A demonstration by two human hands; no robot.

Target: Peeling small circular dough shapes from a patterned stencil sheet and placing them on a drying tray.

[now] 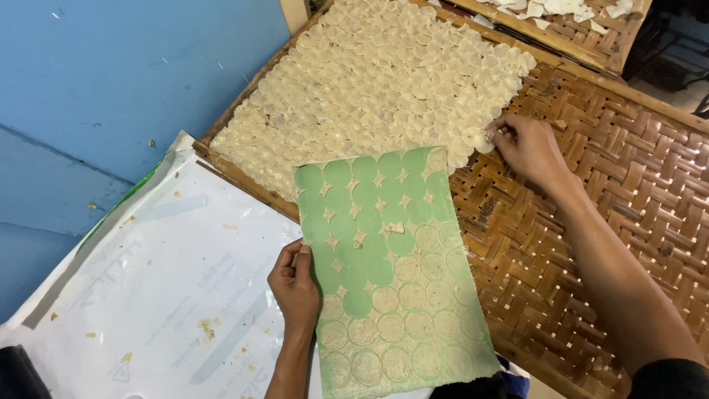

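Green sheet pinched in left grip | right grip pinching pale disc on woven tray

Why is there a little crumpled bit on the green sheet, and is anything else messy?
A small torn scrap lies loose on the green sheet, off the neat round pattern. Pale crumbs dot the white plastic bag by the left hand. The right hand touches the disc mat's ragged edge.

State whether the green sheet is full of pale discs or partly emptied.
Partly emptied: the green sheet shows bare round spots on its upper half, while pale discs fill the lower half.
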